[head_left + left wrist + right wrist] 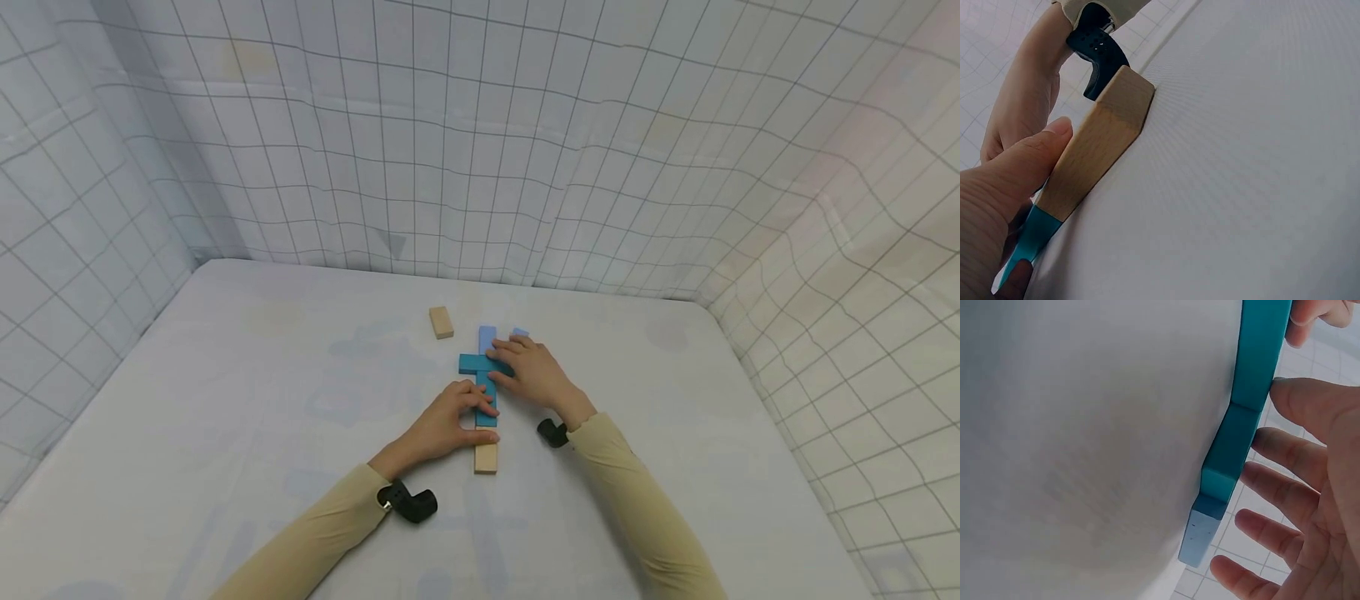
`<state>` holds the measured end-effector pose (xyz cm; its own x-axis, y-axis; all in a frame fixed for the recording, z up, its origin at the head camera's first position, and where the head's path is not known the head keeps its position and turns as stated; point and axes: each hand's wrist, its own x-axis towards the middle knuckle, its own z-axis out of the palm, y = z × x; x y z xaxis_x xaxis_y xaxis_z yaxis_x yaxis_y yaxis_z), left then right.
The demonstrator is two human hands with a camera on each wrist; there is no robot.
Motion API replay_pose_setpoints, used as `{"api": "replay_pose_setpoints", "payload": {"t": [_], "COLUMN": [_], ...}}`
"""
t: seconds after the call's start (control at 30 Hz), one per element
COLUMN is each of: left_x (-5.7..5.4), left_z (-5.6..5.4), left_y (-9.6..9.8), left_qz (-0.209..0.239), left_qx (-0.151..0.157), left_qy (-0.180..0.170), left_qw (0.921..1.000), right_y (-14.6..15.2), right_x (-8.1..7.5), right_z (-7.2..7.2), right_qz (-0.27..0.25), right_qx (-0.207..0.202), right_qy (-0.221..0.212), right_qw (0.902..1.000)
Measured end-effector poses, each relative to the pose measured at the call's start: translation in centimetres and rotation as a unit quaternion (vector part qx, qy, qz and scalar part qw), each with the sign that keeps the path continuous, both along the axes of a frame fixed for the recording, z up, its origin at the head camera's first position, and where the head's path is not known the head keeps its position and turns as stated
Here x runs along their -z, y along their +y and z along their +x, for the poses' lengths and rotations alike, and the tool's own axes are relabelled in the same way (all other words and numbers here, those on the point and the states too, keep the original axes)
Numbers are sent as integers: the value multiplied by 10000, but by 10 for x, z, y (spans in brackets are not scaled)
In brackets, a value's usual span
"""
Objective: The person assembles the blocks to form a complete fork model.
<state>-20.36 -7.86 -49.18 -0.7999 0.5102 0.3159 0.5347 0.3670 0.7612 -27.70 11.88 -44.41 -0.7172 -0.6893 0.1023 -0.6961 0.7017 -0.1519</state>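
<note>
Flat blocks lie end to end on the white table. Nearest is a plain wooden block [486,460]. Beyond it lies a teal block [486,419], then another teal block [471,364] set crosswise, then a light blue block [487,336]. My left hand [448,421] bends over the lengthwise teal block, its thumb touching the wooden block [1094,144] near their joint. My right hand [536,371] rests loosely spread fingertips along the crosswise teal block, partly covering it. A second light blue block [520,332] is mostly hidden behind the right fingers.
Another plain wooden block [441,322] lies apart, at the far left of the row. White cloth with a dark grid [465,150] hangs behind the table and along both sides. Each wrist carries a black camera [408,502].
</note>
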Motion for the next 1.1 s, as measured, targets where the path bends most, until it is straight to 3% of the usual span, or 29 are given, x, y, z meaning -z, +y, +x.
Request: {"api": "replay_pose_setpoints", "payload": {"t": [0.43,0.63,0.77,0.9,1.1], "left_x": [-6,-6,-7,-8,-9], "left_z": [3,4,5,4,2], "left_y": [-1,-2,-1,-1,-1], "left_qz": [-96,-337,-760,-1078,-1022], "left_qx": [-42,-21,-81,-32,-5], "left_qy": [12,53,425,1099,1920], "left_qw": [9999,9994,9962,9881,9761], "right_y": [-4,-2,0,0,0], "right_x": [0,1,1,1,2], "right_z": [3,4,4,3,2], "right_qz": [137,81,21,62,37], "right_qx": [76,94,66,111,172], "right_qy": [127,84,86,92,41], "right_qw": [9998,9999,9999,9999,9998]}}
